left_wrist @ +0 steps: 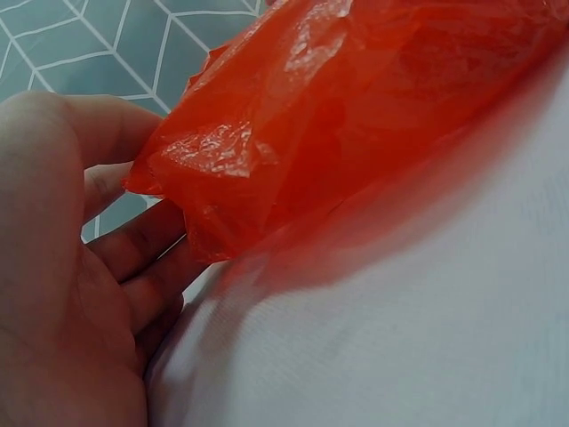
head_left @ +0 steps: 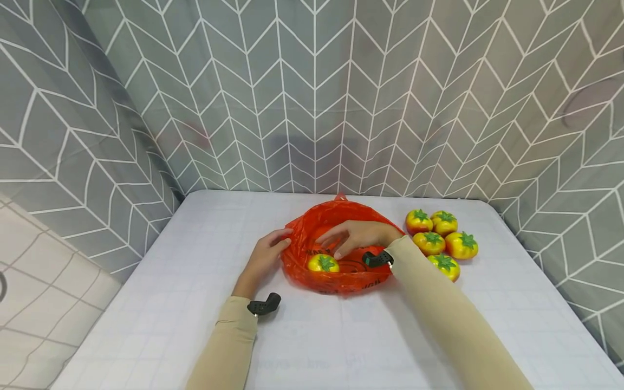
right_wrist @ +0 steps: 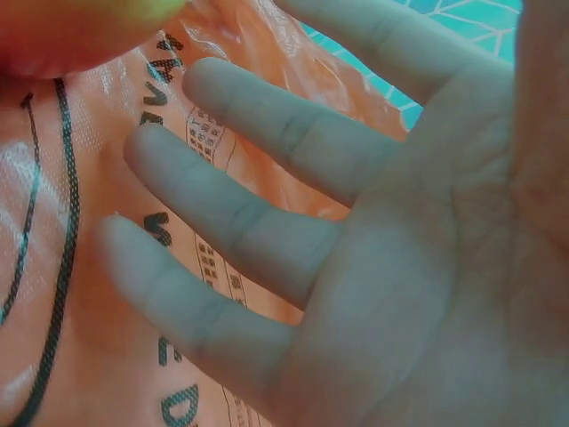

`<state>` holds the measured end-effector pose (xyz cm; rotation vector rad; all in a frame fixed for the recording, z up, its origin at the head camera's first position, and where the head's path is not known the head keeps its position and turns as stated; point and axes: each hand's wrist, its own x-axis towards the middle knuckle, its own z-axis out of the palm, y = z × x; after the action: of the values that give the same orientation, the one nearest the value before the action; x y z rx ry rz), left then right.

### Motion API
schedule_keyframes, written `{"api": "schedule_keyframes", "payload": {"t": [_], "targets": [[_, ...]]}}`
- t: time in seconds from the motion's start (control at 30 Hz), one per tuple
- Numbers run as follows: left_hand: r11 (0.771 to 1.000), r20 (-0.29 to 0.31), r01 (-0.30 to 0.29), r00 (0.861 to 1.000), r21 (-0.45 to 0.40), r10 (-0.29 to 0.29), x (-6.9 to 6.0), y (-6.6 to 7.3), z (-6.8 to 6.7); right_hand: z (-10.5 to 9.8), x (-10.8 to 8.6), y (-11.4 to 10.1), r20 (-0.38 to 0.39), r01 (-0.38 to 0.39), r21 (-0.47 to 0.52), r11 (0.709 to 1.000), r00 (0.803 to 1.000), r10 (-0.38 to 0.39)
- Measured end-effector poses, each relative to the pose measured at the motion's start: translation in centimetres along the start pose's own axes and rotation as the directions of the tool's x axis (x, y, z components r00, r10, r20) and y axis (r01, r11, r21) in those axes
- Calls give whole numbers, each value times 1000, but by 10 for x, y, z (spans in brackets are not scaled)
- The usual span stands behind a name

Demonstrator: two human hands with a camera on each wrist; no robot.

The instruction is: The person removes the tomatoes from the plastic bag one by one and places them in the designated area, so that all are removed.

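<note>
A red plastic bag (head_left: 336, 283) with dark print lies on the table, its mouth spread wide. Inside it sits a squat, glossy yellow fruit (head_left: 323, 263) with a green star-shaped top, tomato-like. My left hand (head_left: 266, 253) holds the bag's left edge; in the left wrist view the thumb and fingers lie about the red film (left_wrist: 267, 151). Over the bag's opening hovers my right hand (head_left: 358, 236), just right of the fruit. Its fingers (right_wrist: 240, 231) are spread and hold nothing in the right wrist view, where the fruit's underside (right_wrist: 80, 31) shows at the upper left.
Several similar yellow-red fruits (head_left: 429, 244) with green tops stand grouped on the right of the white table (head_left: 161, 303), partly beside the right forearm. A grey curtain (head_left: 312, 108) with white zigzag lines hangs behind the table and along its sides.
</note>
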<state>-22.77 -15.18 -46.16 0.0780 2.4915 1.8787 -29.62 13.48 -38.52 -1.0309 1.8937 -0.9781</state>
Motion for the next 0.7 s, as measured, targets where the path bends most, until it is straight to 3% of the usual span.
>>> {"api": "schedule_keyframes", "payload": {"t": [0.43, 0.7], "targets": [[1000, -13, 12, 1000, 17, -12, 0, 0, 1, 6, 10, -7, 64, -57, -24, 998, 996, 58], [1000, -5, 10, 1000, 6, -10, -1, 0, 0, 9, 12, -9, 67, -91, -100, 991, 993, 98]]}}
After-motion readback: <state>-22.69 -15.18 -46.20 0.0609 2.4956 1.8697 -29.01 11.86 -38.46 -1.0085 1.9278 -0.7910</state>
